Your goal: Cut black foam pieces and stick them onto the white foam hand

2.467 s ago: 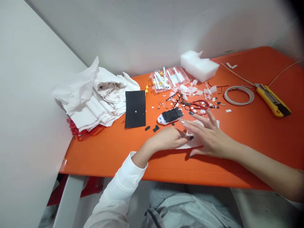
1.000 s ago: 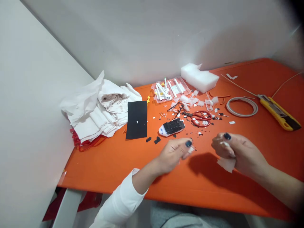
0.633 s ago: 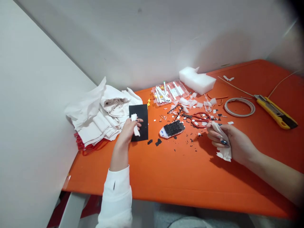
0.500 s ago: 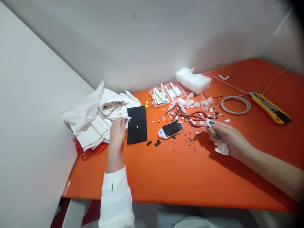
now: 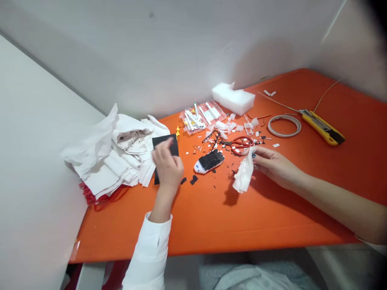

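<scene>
My right hand (image 5: 273, 163) pinches a crumpled piece of white tissue (image 5: 244, 172), which hangs down in front of the fingertips above the table. Over the black sheet (image 5: 175, 148) is my left hand (image 5: 167, 167), blurred at the fingertips, with its fingers loosely apart and nothing visible in them. Between the hands lies a small white shape (image 5: 208, 161) partly covered with overlapping black pieces, with blue marks at its pointed end. Red-handled pliers (image 5: 242, 143) rest behind the tissue.
A pile of white tissue or cloth (image 5: 121, 153) fills the left side. Toward the back are an open case of white markers (image 5: 195, 121) and a white foam block (image 5: 232, 98). Foam scraps, a tape roll (image 5: 284, 126) and a yellow utility knife (image 5: 322, 127) lie on the orange table (image 5: 217, 225).
My left hand has moved right, away from the white pile, across the black sheet; the white bit at its fingertips is no longer seen. The tissue in my right hand has swung out leftward.
</scene>
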{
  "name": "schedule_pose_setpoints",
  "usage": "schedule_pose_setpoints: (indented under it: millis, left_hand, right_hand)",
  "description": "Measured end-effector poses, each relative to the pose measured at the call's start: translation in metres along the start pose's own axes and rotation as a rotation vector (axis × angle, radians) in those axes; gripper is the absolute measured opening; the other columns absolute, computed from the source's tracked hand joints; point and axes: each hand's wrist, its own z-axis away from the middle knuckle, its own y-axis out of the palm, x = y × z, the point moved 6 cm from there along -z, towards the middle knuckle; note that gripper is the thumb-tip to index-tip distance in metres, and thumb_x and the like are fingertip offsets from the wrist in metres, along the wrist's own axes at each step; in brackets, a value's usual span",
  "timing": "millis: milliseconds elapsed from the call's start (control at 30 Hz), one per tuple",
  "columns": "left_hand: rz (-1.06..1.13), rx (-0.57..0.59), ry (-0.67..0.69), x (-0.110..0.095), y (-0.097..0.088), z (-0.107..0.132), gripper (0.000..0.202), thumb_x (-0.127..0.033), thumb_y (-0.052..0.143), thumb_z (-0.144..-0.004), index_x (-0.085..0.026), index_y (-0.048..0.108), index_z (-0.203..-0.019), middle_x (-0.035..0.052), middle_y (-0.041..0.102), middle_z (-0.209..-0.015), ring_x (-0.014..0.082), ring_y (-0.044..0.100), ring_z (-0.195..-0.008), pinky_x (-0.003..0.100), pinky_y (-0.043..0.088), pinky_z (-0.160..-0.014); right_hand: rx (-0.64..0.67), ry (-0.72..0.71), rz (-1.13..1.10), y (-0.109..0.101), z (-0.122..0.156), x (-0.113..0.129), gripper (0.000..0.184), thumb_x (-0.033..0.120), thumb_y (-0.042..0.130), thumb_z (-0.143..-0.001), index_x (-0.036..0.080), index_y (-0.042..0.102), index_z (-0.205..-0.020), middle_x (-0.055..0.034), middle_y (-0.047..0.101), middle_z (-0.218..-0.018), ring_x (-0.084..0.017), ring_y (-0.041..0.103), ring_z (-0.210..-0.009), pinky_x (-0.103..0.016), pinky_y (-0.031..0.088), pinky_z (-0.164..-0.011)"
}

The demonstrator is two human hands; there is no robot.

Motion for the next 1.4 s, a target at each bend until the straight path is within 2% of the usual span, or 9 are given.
schedule_pose_setpoints:
  millis: [67, 133, 267, 467, 633, 767, 1033, 1233, 1400]
  left_hand:
    - [0.318, 0.334, -0.043, -0.031, 0.028, 0.015, 0.027, -0.02, 0.039, -0.091, -0.018, 0.058, -0.11, 0.0097, 0.06, -0.109, 0.0227, 0.054, -0.103, 0.037, 0.041, -0.091]
    - [0.665, 0.691, -0.167, -0.059, 0.052, 0.04, 0.032, -0.033, 0.035, -0.095, -0.019, 0.056, -0.115, 0.0086, 0.063, -0.11, 0.0182, 0.059, -0.09, 0.03, 0.047, -0.076]
    - [0.873, 0.941, -0.329, -0.084, 0.07, 0.073, 0.033, -0.044, 0.054, -0.087, -0.016, 0.061, -0.103, 0.0043, 0.064, -0.086, 0.0131, 0.057, -0.067, 0.023, 0.044, -0.059]
    - [0.724, 0.62, -0.261, -0.074, 0.066, 0.064, 0.021, -0.035, 0.06, -0.084, -0.018, 0.072, -0.089, 0.0034, 0.059, -0.087, 0.0123, 0.052, -0.076, 0.022, 0.039, -0.066]
    - [0.877, 0.691, -0.408, -0.075, 0.072, 0.073, 0.024, -0.039, 0.061, -0.084, -0.017, 0.068, -0.091, 0.0019, 0.064, -0.081, 0.0112, 0.054, -0.069, 0.021, 0.041, -0.063]
    - [0.982, 0.731, -0.499, -0.075, 0.076, 0.078, 0.029, -0.042, 0.056, -0.086, -0.015, 0.066, -0.085, 0.0002, 0.06, -0.068, 0.0095, 0.051, -0.059, 0.02, 0.04, -0.056]
    - [0.883, 0.539, -0.437, -0.063, 0.07, 0.067, 0.021, -0.035, 0.056, -0.086, -0.016, 0.058, -0.076, -0.0014, 0.053, -0.07, 0.0094, 0.046, -0.064, 0.02, 0.037, -0.059]
    - [1.223, 0.323, -0.632, -0.045, 0.072, 0.061, 0.021, -0.036, 0.059, -0.083, -0.017, 0.054, -0.075, -0.0035, 0.048, -0.067, 0.0077, 0.04, -0.058, 0.018, 0.035, -0.057]
    - [1.281, 0.328, -0.654, -0.05, 0.07, 0.064, 0.027, -0.04, 0.063, -0.079, -0.018, 0.05, -0.073, -0.0047, 0.045, -0.064, 0.0072, 0.037, -0.054, 0.018, 0.036, -0.055]
  right_hand:
    - [0.022, -0.018, 0.085, 0.001, 0.0, 0.001, 0.021, 0.039, 0.07, -0.079, 0.025, 0.071, -0.094, -0.0014, 0.067, -0.089, -0.015, 0.059, -0.074, -0.028, 0.047, -0.069]
    - [0.049, -0.045, 0.184, 0.004, 0.001, 0.003, 0.023, 0.041, 0.071, -0.077, 0.024, 0.072, -0.092, -0.0033, 0.068, -0.091, -0.019, 0.06, -0.081, -0.031, 0.047, -0.073]
    - [0.129, -0.069, 0.255, 0.013, 0.005, 0.004, 0.023, 0.043, 0.07, -0.078, 0.025, 0.074, -0.092, -0.005, 0.069, -0.094, -0.022, 0.061, -0.088, -0.035, 0.047, -0.082]
    - [0.186, 0.044, 0.041, 0.024, 0.011, -0.005, 0.048, 0.051, 0.06, -0.084, 0.026, 0.059, -0.124, -0.0058, 0.067, -0.092, -0.021, 0.063, -0.084, -0.034, 0.052, -0.073]
    - [0.095, 0.032, 0.099, 0.025, 0.008, -0.005, 0.046, 0.034, 0.078, -0.07, 0.024, 0.06, -0.111, -0.0014, 0.067, -0.087, -0.016, 0.063, -0.073, -0.03, 0.052, -0.069]
    - [0.063, -0.007, 0.089, 0.021, 0.005, 0.0, 0.039, 0.032, 0.078, -0.07, 0.021, 0.062, -0.103, -0.0043, 0.069, -0.095, -0.018, 0.064, -0.083, -0.033, 0.051, -0.08]
    - [0.042, 0.018, 0.158, 0.014, 0.004, -0.002, 0.055, 0.037, 0.081, -0.064, 0.02, 0.06, -0.112, -0.0079, 0.069, -0.104, -0.018, 0.063, -0.073, -0.03, 0.051, -0.064]
    - [0.02, 0.084, 0.14, 0.007, 0.006, -0.004, 0.042, 0.029, 0.071, -0.076, 0.021, 0.062, -0.116, -0.0064, 0.069, -0.104, -0.018, 0.062, -0.08, -0.028, 0.05, -0.066]
    - [0.078, 0.221, -0.082, 0.012, 0.008, -0.016, 0.033, 0.037, 0.062, -0.082, 0.023, 0.065, -0.113, -0.0067, 0.07, -0.093, -0.018, 0.064, -0.076, -0.03, 0.052, -0.069]
